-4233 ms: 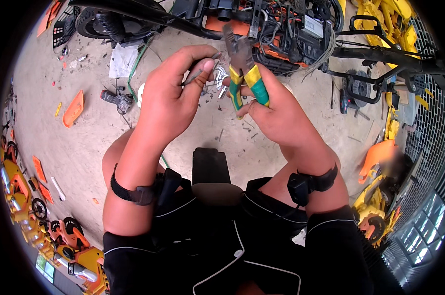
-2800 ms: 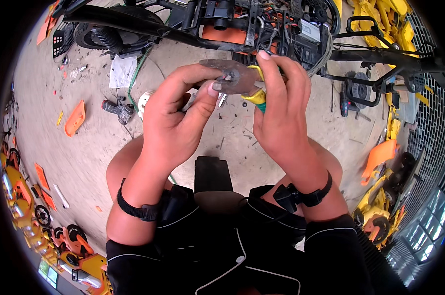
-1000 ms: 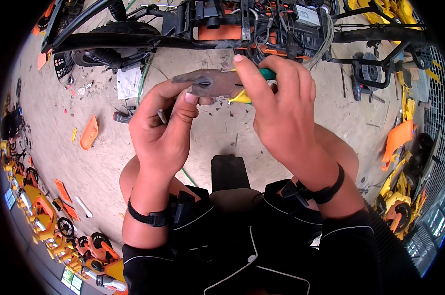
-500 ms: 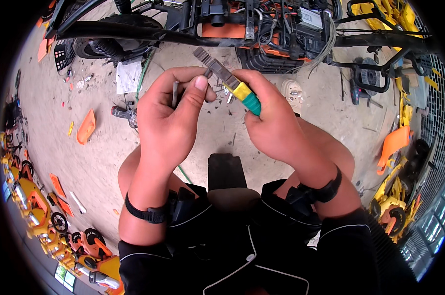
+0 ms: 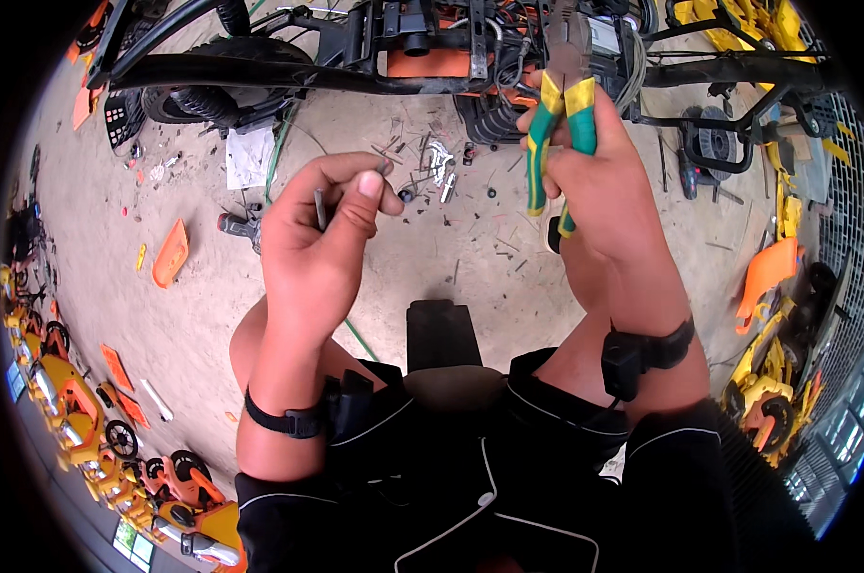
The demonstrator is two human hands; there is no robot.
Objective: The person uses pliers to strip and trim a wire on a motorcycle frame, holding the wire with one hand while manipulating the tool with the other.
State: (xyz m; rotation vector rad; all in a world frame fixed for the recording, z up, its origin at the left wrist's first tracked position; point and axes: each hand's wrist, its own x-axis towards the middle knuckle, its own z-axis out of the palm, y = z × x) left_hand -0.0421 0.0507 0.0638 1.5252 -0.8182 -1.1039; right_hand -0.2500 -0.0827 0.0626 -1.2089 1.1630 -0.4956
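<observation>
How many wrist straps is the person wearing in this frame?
2. One black band circles the wrist of the left hand, which pinches a small dark rod. The other, a black strap, sits on the wrist of the right hand, which grips the pliers.

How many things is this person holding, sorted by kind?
Pliers, green and yellow handles, in the right hand: 1
Small dark metal pins, pinched in the left hand: 2, as far as can be seen
Total: 3
</observation>
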